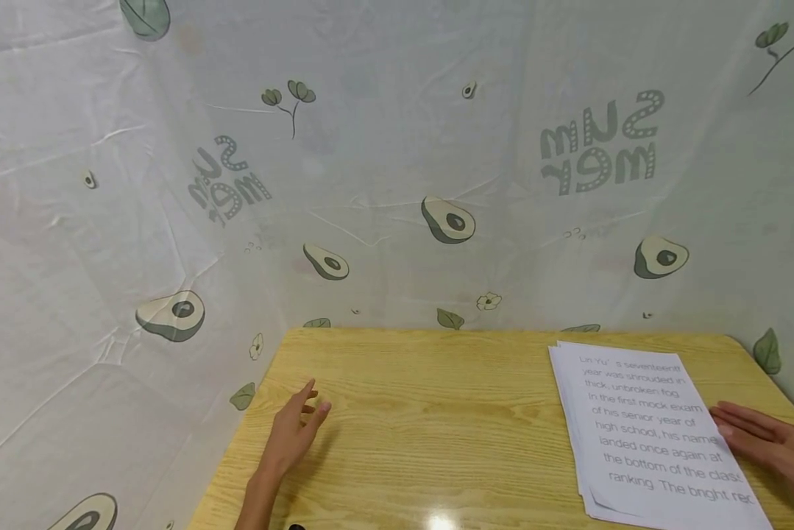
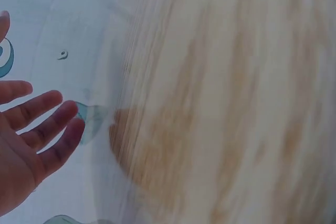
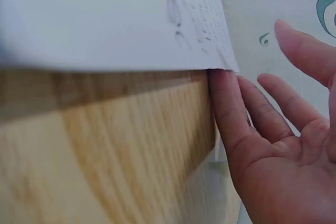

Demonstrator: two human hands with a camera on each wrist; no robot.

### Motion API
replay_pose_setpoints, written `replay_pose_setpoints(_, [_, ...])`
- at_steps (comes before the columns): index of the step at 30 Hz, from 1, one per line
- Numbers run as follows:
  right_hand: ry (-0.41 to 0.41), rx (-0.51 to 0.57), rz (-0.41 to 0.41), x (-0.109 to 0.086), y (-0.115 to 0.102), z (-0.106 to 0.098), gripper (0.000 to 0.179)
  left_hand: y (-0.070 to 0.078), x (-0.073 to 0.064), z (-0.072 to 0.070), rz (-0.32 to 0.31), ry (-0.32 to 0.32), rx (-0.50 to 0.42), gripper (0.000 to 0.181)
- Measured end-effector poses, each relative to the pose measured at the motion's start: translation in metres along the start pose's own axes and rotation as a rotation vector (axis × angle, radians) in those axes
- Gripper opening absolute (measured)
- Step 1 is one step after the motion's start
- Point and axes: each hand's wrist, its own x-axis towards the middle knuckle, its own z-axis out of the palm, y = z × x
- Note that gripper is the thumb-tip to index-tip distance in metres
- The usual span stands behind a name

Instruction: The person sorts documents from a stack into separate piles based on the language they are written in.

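Observation:
A stack of printed paper sheets point(image 1: 648, 434) lies at the right side of the wooden table, its edges slightly uneven and large text on the top sheet. My right hand point(image 1: 767, 445) is beside the stack's right edge, fingers extended. In the right wrist view, one fingertip of that hand point(image 3: 283, 145) meets the edge of the paper point(image 3: 115, 19), and the thumb stands apart. Over the table's left part is my left hand point(image 1: 293, 430), holding nothing. The left wrist view shows its fingers point(image 2: 55, 150) spread and loosely extended.
The wooden table point(image 1: 423, 419) has a pale cloth point(image 1: 383, 162) with avocado and leaf prints behind it and along its sides. A small dark object point(image 1: 296, 527) shows at the bottom edge of the head view, mostly cut off.

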Motion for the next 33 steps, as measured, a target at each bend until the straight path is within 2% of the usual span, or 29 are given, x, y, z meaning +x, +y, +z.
replay_pose_setpoints(4, [-0.012,0.009,-0.061,-0.004,-0.009,0.003,0.104,0.002,0.002,0.007,-0.019,-0.030,-0.050,0.068])
replay_pose_setpoints(9, [-0.024,-0.126,-0.070,-0.008,-0.023,0.009,0.103,0.009,0.007,0.017,-0.034,-0.065,-0.128,0.065])
replay_pose_setpoints(13, [-0.039,-0.159,-0.142,-0.012,-0.030,0.016,0.095,0.018,0.010,0.025,-0.026,-0.094,-0.168,0.064])
replay_pose_setpoints(19, [-0.067,-0.083,-0.268,-0.016,-0.043,0.037,0.082,0.030,0.016,0.038,-0.010,-0.130,-0.196,0.064])
replay_pose_setpoints(26, [-0.167,-0.001,-0.309,-0.015,-0.068,0.073,0.077,0.044,0.020,0.058,0.023,-0.175,-0.229,0.065])
replay_pose_setpoints(31, [-0.204,0.081,-0.339,-0.019,-0.090,0.108,0.076,0.056,0.021,0.073,0.041,-0.207,-0.261,0.068])
replay_pose_setpoints(33, [-0.212,0.133,-0.326,-0.021,-0.098,0.122,0.077,0.061,0.022,0.078,0.050,-0.217,-0.266,0.068])
